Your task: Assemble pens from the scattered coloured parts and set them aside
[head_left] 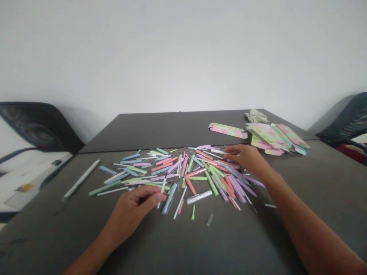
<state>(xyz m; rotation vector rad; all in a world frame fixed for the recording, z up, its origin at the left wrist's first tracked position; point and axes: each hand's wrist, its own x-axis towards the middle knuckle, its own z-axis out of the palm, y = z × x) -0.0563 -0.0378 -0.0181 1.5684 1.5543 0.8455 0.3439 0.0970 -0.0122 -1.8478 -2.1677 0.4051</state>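
Thumb and fingers of my left hand are closed on a thin white pen refill, which points up at a slant over the near left of the pile. A blue pen barrel lies just right of that hand. At the far right side of the pile, my right hand is closed with its fingertips at the end of a white pen barrel. Around both hands spread loose pen parts in blue, green, purple, coral and white. Coral and purple barrels lie below my right hand.
A long white pen-shaped stick lies at the left. Flattened printed cartons, a single carton and a crumpled cloth-like piece lie far right. A clear cap is nearest me. Chairs flank the dark table.
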